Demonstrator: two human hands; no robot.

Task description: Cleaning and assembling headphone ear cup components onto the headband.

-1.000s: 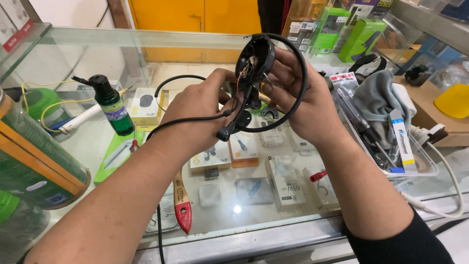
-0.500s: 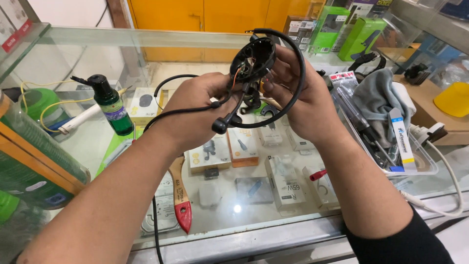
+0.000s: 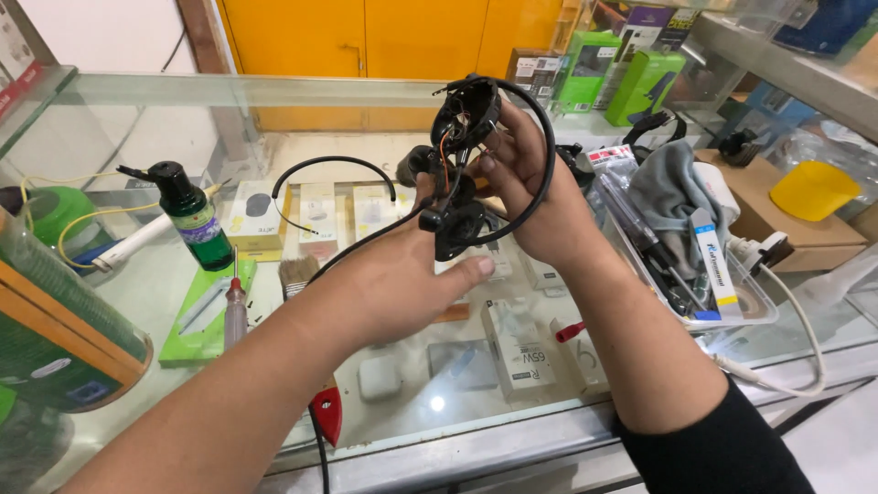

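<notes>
While both hands work above a glass counter [image 3: 128, 293], the right hand [image 3: 530, 197] grips an opened black headset [image 3: 462, 123] at 12 o'clock; the left hand [image 3: 402, 279] pinches its lower part. A bottle [image 3: 190, 215] stands at 9 o'clock — yellow doors [image 3: 366, 37] behind.

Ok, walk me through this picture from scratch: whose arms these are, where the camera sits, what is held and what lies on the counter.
There is no machine here. The camera sits on a person's head and looks down at their own bare arms over a glass counter. The right hand holds up an opened black headset with thin wires showing inside; the left hand grips its lower part. On the counter lie a dark green bottle, a screwdriver, a small brush and a clear tray of tools with a grey cloth. Small boxed goods sit under the glass.
</notes>
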